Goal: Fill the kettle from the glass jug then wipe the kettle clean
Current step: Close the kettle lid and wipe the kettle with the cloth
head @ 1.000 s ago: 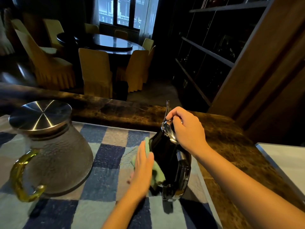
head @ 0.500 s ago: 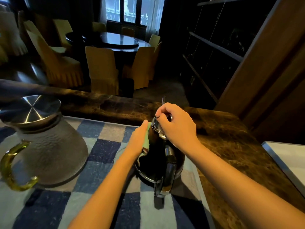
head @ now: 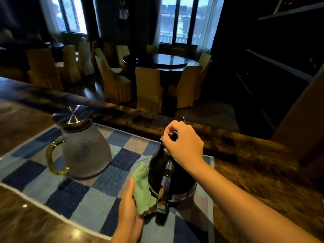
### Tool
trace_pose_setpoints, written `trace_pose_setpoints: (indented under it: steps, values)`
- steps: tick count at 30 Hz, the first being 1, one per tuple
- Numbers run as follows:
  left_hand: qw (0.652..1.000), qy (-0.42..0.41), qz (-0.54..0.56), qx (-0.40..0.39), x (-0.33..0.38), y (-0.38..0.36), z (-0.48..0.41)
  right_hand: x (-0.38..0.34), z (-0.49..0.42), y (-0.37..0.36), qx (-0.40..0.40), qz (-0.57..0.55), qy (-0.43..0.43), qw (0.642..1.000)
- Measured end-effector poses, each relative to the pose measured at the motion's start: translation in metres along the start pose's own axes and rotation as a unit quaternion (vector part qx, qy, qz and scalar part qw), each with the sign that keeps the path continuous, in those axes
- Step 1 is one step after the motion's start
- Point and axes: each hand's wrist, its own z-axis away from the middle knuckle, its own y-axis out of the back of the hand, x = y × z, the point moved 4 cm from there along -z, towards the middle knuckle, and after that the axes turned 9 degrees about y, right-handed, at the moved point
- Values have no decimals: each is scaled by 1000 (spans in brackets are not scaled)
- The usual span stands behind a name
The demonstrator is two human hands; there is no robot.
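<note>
A black kettle [head: 177,179] with a chrome base band stands upright on a blue checked mat [head: 98,186]. My right hand [head: 184,142] grips the kettle's top and hides the lid. My left hand [head: 129,211] presses a green cloth [head: 142,192] against the kettle's lower left side, near its handle. To the left, a frosted glass jug [head: 84,151] with a steel lid and a yellow-green handle stands on the same mat, apart from both hands.
The mat lies on a dark marble counter [head: 254,172] with a raised back ledge. Beyond the ledge are a round dining table [head: 168,61] and several yellow-covered chairs. A dark shelf unit stands at the right.
My left hand has slid the green cloth from the kettle's upper side down to its lower left side. The right hand keeps its hold on top. The camera has tilted up.
</note>
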Motion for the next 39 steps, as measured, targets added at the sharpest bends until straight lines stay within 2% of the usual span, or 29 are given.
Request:
trace_pose_setpoints:
  steps: [2,3,4,6,7,9,11,13,14,16,19,21,24,27,30,32,34,35,36,38,39]
  values:
    - [998,-7,34,-44,0,-6,19,1,-1,0,0,-4,15,1000]
    - [999,-23,18,-41,1,-9,23,1,-1,0,-1,-5,23,1000]
    - [997,-43,-3,-61,6,-18,29,2,0,0,-3,-8,28,1000]
    - [982,-140,-112,-55,13,-43,40,2,1,0,-8,-14,33,999]
    - [959,-206,-193,-40,17,-56,48,3,1,1,-11,-17,35,999]
    - [877,-323,-354,-28,10,-75,62,3,1,2,-15,-26,41,999]
    - [813,-382,-441,7,-8,-72,69,3,1,2,-12,-28,50,998]
    - [764,-432,-477,51,-22,-63,81,2,2,3,-6,-22,59,998]
    - [751,-442,-486,64,-24,-60,85,2,2,3,-3,-19,62,998]
    - [724,-456,-511,83,-16,-61,84,1,2,3,0,-13,64,998]
    - [662,-486,-564,87,7,-76,78,3,3,4,-5,-15,63,998]
    - [648,-486,-579,96,19,-80,75,3,3,4,-5,-20,62,998]
    - [646,-455,-604,104,19,-70,76,2,3,4,-3,-24,60,998]
    - [649,-447,-608,93,-8,-59,88,3,4,3,-1,-25,56,998]
    - [636,-458,-616,83,-25,-61,95,4,3,2,5,-28,49,998]
    - [644,-472,-596,84,-16,-67,90,3,3,2,3,-26,45,999]
    - [662,-435,-603,101,1,-78,81,2,4,3,6,-24,41,999]
    - [649,-395,-640,117,9,-85,74,2,4,3,8,-25,39,999]
    - [605,-346,-703,141,16,-92,68,2,5,3,9,-25,37,999]
    - [498,-275,-807,159,24,-102,62,1,6,3,10,-21,35,999]
    - [473,-262,-827,155,26,-105,61,1,6,3,12,-19,34,999]
